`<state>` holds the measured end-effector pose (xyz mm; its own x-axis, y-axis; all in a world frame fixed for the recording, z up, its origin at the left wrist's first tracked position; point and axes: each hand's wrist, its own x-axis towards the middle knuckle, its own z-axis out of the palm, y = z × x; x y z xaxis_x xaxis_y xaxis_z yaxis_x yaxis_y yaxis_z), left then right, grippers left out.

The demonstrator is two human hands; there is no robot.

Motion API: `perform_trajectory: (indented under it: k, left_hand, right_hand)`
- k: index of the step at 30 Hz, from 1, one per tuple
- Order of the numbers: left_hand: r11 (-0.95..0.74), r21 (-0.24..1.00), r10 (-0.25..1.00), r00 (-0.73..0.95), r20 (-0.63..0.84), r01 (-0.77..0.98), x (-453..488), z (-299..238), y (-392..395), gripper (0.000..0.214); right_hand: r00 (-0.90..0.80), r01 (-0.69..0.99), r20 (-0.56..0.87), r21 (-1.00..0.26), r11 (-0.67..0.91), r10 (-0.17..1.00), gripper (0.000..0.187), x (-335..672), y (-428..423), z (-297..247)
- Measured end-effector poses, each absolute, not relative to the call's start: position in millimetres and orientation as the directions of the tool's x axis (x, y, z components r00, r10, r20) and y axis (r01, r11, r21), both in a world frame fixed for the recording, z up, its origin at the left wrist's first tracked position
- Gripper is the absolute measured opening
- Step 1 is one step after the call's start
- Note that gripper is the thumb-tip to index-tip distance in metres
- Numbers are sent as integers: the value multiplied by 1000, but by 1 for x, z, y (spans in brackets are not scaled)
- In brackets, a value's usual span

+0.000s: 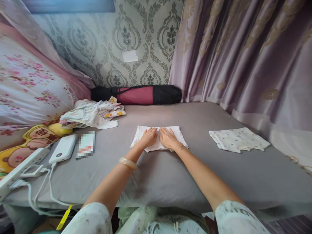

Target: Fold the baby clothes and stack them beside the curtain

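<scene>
White cloth, seen from the head camera, lying flat on a grey sheet near the middle of the view, directly in front of the person. Both hands rest palm down on it: the left hand on its left half, the right hand on its right half. The fingers are extended and point away from the person; the hands lie side by side, a narrow gap between them, and neither grips the fabric. A pale bracelet encircles the left forearm near the wrist.

To the right, well apart from the hands, lies a folded patterned cloth, white with small motifs. To the left, farther back, is a loose pile of clothes. Nearer the person on that side are a pixelated item, its details obscured, a white power bank with a cable attached, and a white power strip. At the back, a black and dark red bag lies lengthwise along the patterned wall.
</scene>
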<state>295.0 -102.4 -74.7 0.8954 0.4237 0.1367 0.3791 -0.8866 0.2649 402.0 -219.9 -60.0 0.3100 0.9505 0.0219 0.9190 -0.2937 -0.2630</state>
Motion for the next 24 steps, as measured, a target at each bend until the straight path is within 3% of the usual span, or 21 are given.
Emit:
perform_trajectory:
  k: [9, 15, 24]
  left_hand:
    - [-896, 124, 440, 889, 127, 425, 304, -91, -104, 50]
    - [-901, 130, 428, 898, 106, 414, 304, -94, -89, 49]
    - [-870, 123, 493, 850, 184, 478, 298, -99, -84, 49]
  right_hand:
    - [309, 934, 66, -211, -290, 949, 59, 404, -208, -84]
    - [298, 926, -2, -241, -290, 954, 58, 416, -211, -75]
    - [385, 906, 108, -232, -353, 917, 54, 428, -218, -88]
